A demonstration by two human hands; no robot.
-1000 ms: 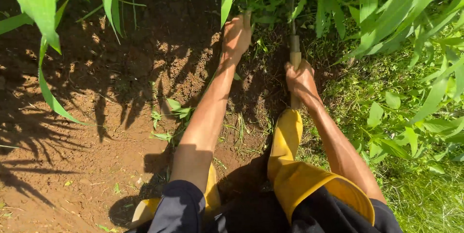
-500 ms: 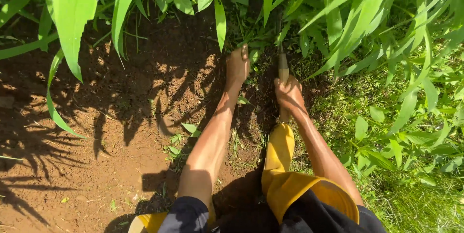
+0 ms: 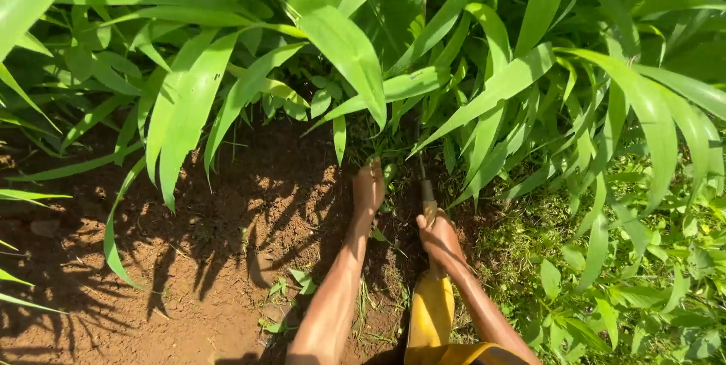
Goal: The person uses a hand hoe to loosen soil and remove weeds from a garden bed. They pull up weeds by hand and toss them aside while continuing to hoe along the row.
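My left hand (image 3: 369, 187) reaches forward to the base of tall green plants (image 3: 355, 55), its fingers closed on a clump of green stems at the soil. My right hand (image 3: 439, 236) is wrapped around the wooden handle of a tool (image 3: 428, 192) that points up into the shaded ground between the stalks; the tool's blade is hidden in shadow and leaves. Both hands are close together, the left a little farther forward. My yellow trouser leg (image 3: 431, 312) shows below the right hand.
Bare reddish-brown soil (image 3: 189, 259) lies to the left, streaked with leaf shadows and a few small weeds (image 3: 291, 285). Low leafy weeds and grass (image 3: 605, 282) cover the ground on the right. Long drooping leaves fill the top of the view.
The view has tilted up, so more foliage fills the frame. Both hands sit lower in the picture and still hold the stems and the tool handle.
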